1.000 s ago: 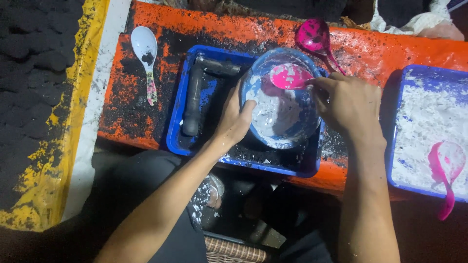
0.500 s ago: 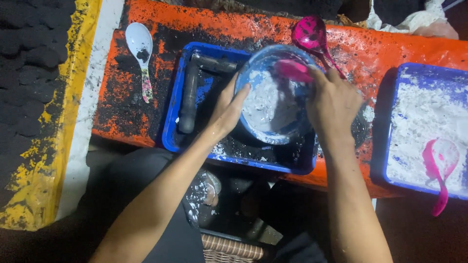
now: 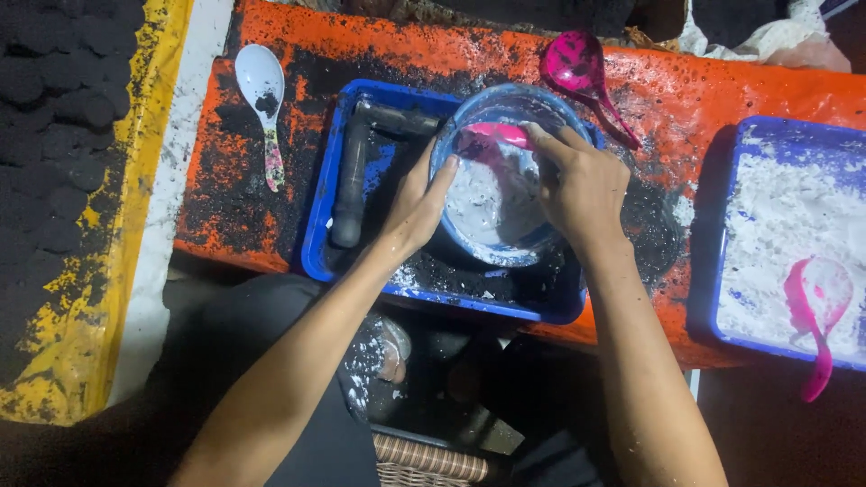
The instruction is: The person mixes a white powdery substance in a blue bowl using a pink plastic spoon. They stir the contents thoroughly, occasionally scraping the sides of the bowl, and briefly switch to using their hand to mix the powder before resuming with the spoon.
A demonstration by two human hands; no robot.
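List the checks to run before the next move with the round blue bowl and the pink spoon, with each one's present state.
1. Left hand steadies the round blue bowl at its rim: ok.
2. Right hand grips the pink plastic spoon: ok.
3. Spoon tip inside the bowl, over the white powder: ok.
4. Bowl sits within the blue rectangular tray: ok.
5. Bowl level: cannot tell.
6. Tray free of spilled black grit: not ok.
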